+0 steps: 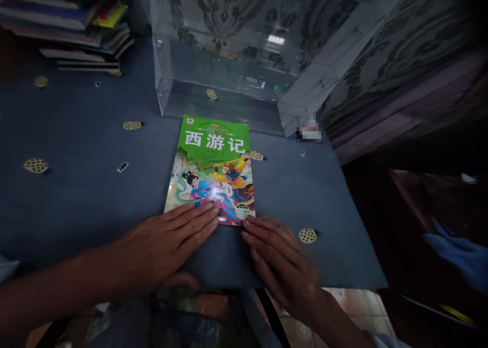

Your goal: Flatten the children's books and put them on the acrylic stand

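Observation:
A green-topped picture book [213,170] with large white Chinese characters and two colourful painted figures lies face up on the dark blue tablecloth [95,185]. My left hand [179,241] rests with outstretched fingers across the book's lower left edge. At the lower right corner, the fingertips of my right hand [282,261] touch the book, its fingers stretched out side by side. Neither hand grips the book. Just beyond the book's top edge stands a clear acrylic shelf box [224,101].
A tall stack of books [84,32] stands at the back left. Patterned wallpaper is behind the shelf. Beside the shelf's right foot sits a small, blurred-out white object [310,129]. The table's right edge slopes down towards me, and blue cloth [457,256] hangs beyond it.

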Available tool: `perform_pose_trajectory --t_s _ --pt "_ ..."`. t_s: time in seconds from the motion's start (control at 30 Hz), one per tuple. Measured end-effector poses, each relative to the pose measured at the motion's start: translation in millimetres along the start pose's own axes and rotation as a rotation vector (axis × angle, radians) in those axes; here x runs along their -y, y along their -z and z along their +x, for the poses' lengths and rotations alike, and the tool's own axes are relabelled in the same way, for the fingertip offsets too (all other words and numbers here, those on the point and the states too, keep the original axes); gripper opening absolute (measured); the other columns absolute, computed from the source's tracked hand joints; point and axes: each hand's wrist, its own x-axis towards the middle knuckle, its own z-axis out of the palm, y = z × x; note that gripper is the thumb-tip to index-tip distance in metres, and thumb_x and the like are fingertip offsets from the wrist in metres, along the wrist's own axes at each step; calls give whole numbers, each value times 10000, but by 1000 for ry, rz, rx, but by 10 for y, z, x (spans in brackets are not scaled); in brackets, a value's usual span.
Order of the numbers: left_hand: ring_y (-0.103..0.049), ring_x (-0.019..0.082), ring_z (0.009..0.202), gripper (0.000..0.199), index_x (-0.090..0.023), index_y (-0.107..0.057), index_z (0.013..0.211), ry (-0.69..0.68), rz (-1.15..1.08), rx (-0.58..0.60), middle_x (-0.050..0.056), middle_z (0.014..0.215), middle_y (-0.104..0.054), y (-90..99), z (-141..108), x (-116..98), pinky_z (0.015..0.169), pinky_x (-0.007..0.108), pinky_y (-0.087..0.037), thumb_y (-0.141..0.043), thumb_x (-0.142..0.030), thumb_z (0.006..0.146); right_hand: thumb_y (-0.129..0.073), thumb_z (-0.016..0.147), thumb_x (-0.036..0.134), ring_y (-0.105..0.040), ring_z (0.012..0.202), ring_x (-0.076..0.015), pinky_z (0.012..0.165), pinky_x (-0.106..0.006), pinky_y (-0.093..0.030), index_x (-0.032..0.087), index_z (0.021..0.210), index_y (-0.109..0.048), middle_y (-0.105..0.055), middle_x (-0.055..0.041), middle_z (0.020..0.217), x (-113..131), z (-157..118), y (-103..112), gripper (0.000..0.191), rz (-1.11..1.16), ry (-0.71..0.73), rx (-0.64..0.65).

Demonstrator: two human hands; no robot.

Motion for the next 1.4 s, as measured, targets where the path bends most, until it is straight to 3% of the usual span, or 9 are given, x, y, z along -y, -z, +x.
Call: perform_pose_trajectory --t_s 0.27,0.43,0.57,0.77,0.93,1.17,1.4 --pt "-153 277 1555 1032 -117 18 1623 -40 -98 88 189 1659 -205 189 20 97 1273 427 -197 -553 -642 941 -542 958 70 -707 1112 -235 983 -450 -606 142 1207 -671 -765 -128 1114 -11 236 -27 289 11 60 41" --pt "-188 262 1547 858 -143 -144 1620 -14 -212 202 160 1660 -202 383 75 161 1269 408 -215 -572 -527 983 -513 989 86 -714 1098 -225 952 -430 -627 148 1221 -654 -766 -120 1116 -28 377 -31 278 -3 115 78" --pt "-207 264 1541 821 -128 -237 1601 12 -275 240 153 1652 -217 464 103 217 1271 408 -205 -583 -530 974 -495 1015 124 -709 1109 -228 944 -424 -631 131 1222 -642 -760 -131 1135 -67 490 -49 254 -34 137 112" --pt "-213 265 1541 883 -158 -226 1610 22 -295 204 137 1655 -212 435 97 369 1271 409 -198 -593 -605 943 -488 1036 220 -664 1209 -233 1021 -434 -590 159 1332 -601 -717 -133 1249 -180 632 -124 323 13 123 157" --pt "-163 268 1555 924 -204 -176 1624 45 -249 188 116 1673 -172 433 89 565 1281 436 -117 -525 -697 925 -434 1061 281 -613 1285 -235 1078 -458 -547 169 1398 -556 -673 -131 1333 -274 776 -180 375 8 100 223" --pt "-101 257 1566 863 -217 -81 1633 77 -198 139 112 1691 -106 462 79 812 1282 447 -71 -459 -645 986 -416 1066 327 -531 1376 -276 1126 -533 -482 121 1468 -484 -587 -176 1443 -381 991 -284 457 -73 126 329" --pt "-54 246 1565 800 -274 45 1626 159 -119 71 93 1695 -49 412 29 954 1279 453 -114 -401 -577 1035 -439 1055 327 -466 1430 -292 1156 -535 -446 62 1478 -453 -511 -230 1499 -448 1212 -405 500 -98 184 333"
